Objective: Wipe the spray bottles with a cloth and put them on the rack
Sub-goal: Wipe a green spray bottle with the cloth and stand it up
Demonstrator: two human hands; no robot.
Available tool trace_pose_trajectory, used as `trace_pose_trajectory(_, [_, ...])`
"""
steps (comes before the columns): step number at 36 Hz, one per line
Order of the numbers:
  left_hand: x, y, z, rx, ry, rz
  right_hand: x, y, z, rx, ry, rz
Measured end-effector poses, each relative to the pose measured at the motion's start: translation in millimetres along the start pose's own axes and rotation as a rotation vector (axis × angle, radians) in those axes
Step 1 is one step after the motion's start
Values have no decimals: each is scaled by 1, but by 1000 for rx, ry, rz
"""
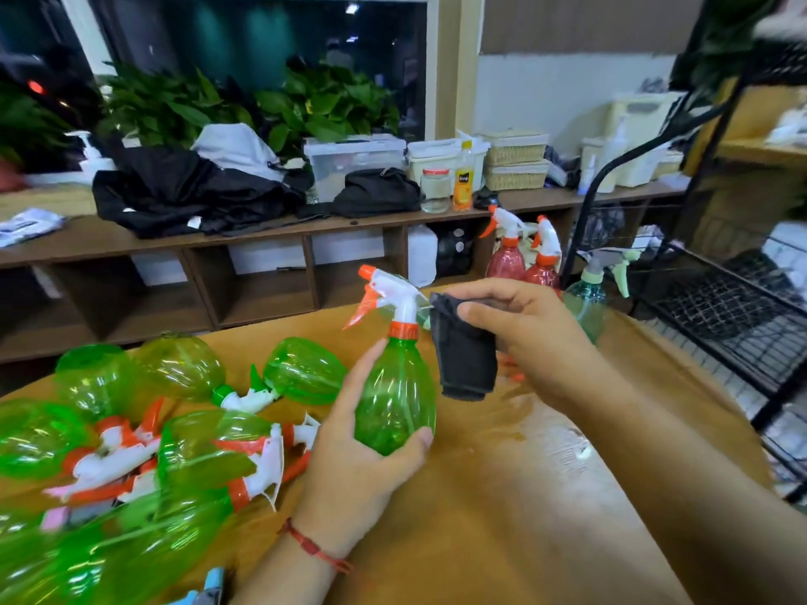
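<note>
1. Holding the green spray bottle upright, our left hand cups its lower body. The grip is closed round it, with fingers up the left side and the thumb under the lower right.
2. We take this bottle as our landmark. It has a white head with an orange nozzle and trigger pointing left, above an orange collar.
3. Just right of its neck, our right hand pinches a black cloth between thumb and fingers. That grip is closed on the cloth, which hangs folded beside the bottle's shoulder. We cannot tell whether cloth and bottle touch.
4. Below and around the bottle lies the brown bench. A shiny patch shows on it to the bottle's right.
5. Left of the bottle, a heap of green bottles lies on its sides on the bench.
6. Behind the bottle and to its right, two red bottles stand upright. A pale green bottle stands just right of them.
7. Farther right of the bottle stands the black wire rack.
8. Well behind the bottle, a long wooden shelf carries dark clothing, a jar, an orange drink bottle and baskets.
9. A red string circles the left wrist, below the bottle.
</note>
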State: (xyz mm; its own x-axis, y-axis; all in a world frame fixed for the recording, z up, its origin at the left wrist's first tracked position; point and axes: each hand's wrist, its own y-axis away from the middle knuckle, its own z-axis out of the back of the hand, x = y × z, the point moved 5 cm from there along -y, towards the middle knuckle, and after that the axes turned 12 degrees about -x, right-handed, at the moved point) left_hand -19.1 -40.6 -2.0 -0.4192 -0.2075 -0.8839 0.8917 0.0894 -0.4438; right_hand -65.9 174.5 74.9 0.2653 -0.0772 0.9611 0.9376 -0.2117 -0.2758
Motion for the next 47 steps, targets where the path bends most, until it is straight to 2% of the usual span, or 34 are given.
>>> trace_pose_trajectory(5, [-1,1,0,38,-14,-45,-11,5,9,-110,93,-102])
trace_pose_trajectory(11, [1,4,-5,128,9,-36,2,19,4,-17,299,-38])
trace_pose_trajectory(16, [-2,6,-5,176,-7,-68,15,28,8,17,346,-59])
trace_pose_trajectory(25, [-3,16,-20,235,35,-16,16,35,28,-41,402,-79])
trace_pose_trajectory(30, [11,16,-23,210,74,55,26,36,62,-142,410,-86])
trace_pose_trajectory(36, [26,15,-28,194,-29,30,40,28,122,-316,675,89])
trace_pose_trajectory(47, [37,20,-40,260,-189,-43,5,2,210,-593,779,152])
